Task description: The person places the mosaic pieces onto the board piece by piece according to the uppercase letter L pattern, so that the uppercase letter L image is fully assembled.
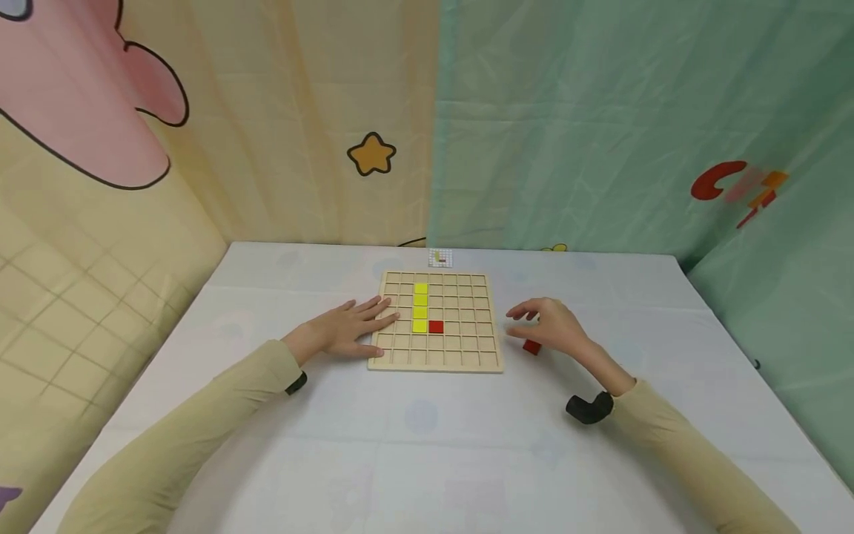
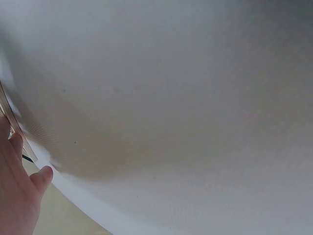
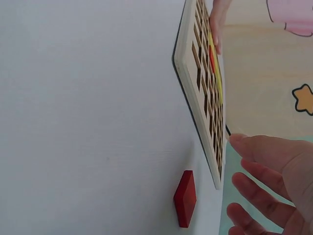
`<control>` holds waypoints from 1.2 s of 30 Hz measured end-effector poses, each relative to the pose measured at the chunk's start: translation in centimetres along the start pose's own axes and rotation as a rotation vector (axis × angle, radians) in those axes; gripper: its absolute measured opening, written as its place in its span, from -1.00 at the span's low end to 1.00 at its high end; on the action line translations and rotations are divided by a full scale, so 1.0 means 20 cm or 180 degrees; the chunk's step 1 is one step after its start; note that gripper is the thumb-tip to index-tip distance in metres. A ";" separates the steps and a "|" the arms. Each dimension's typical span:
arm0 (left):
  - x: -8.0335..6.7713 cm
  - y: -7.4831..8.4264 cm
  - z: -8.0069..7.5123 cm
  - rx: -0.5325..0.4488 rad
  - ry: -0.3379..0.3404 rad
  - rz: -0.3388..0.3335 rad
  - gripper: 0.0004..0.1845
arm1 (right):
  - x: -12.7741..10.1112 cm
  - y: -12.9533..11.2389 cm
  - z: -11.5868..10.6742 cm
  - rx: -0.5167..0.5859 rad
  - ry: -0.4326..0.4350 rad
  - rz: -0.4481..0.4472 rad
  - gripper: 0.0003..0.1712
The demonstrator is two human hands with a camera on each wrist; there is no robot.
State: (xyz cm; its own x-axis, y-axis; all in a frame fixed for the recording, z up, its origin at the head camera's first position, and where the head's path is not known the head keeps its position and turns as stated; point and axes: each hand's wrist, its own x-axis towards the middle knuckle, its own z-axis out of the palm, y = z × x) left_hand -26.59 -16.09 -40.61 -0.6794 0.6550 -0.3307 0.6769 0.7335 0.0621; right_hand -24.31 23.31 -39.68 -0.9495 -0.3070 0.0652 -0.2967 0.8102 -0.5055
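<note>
The right hand (image 1: 550,324) hovers with fingers (image 3: 259,200) loosely spread, holding nothing, just above the small red square wooden tile (image 1: 531,346) lying on the white table (image 1: 427,445) beside the gridded wooden board (image 1: 437,361). Farther left, the left hand (image 1: 347,328) rests flat, fingers extended together, on the board's edge.

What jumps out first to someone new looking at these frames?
The wooden grid board at the table's centre, with a column of yellow tiles and one red tile set beside the column's lowest tile. The left hand rests flat on the board's left edge. The right hand hovers open just above a loose red tile lying on the table beside the board's right edge.
</note>
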 end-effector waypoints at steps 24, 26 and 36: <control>0.00 -0.01 0.01 -0.0023 0.0044 0.0015 -0.17 | -0.17 0.17 -0.02 -0.0214 -0.0132 0.0254 -0.62; 0.00 -0.01 0.01 -0.0019 0.0043 0.0014 -0.17 | -0.17 0.17 -0.01 -0.0207 -0.0130 0.0260 -0.64; 0.00 0.00 0.01 -0.0028 0.0063 0.0026 -0.18 | -0.16 0.15 -0.02 -0.0194 -0.0209 0.0326 -0.69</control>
State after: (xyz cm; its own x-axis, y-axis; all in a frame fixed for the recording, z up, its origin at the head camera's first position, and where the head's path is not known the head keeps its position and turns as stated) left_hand -26.52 -16.22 -40.76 -0.6794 0.6644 -0.3114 0.6800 0.7296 0.0730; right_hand -22.19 26.93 -41.01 -0.9670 -0.2514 -0.0415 -0.2061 0.8673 -0.4532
